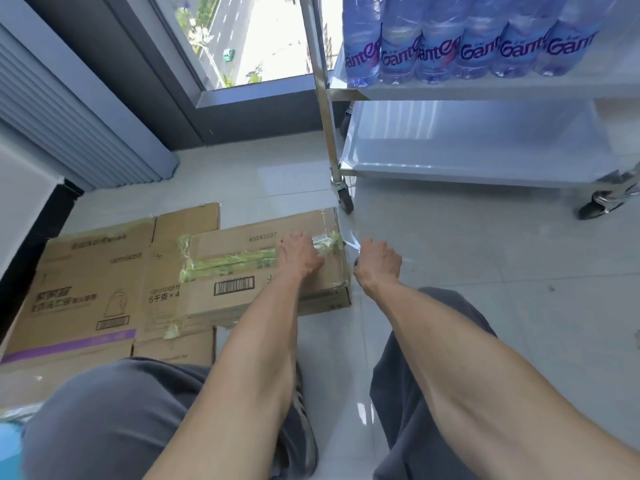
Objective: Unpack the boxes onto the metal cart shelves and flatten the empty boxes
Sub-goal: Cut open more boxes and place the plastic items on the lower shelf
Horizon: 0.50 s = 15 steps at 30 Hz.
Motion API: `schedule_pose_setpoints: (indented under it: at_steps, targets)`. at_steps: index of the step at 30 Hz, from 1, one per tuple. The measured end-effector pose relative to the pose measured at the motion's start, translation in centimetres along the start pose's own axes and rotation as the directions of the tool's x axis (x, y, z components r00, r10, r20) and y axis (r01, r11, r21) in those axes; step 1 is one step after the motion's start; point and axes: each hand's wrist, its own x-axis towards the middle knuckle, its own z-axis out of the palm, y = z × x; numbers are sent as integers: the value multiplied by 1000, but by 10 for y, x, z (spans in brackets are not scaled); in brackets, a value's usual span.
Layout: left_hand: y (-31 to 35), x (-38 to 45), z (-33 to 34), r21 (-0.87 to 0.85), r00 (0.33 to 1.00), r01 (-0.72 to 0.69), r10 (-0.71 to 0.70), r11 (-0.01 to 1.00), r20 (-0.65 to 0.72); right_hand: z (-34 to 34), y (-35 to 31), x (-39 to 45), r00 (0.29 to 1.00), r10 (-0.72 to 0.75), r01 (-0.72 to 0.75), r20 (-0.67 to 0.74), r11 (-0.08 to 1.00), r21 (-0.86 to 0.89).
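A sealed cardboard box [263, 271] lies on the floor, partly atop flattened boxes [86, 289] to its left; the left hand [300, 255] presses on the box's top near its right end, over green-tinted tape [228, 263]; the right hand [377, 259], just right of the box, is clenched on a strip of clear tape [351, 237] stretching from the box's far right corner; farther right stands the metal cart [467, 157], water bottles [467, 39] on its upper shelf.
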Motion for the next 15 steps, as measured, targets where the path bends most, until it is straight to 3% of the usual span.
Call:
schedule_pose_setpoints:
  at_steps: [11,15]
  targets:
    - [-6,6,-20,-5,997,-16,17,1000,72,-16,31,-4,975,-204,199,-93,978,-61]
    - [-5,-3,-19,-56,993,-7,13,998,121,-24,25,-4,987,-160,161,-11,984,74]
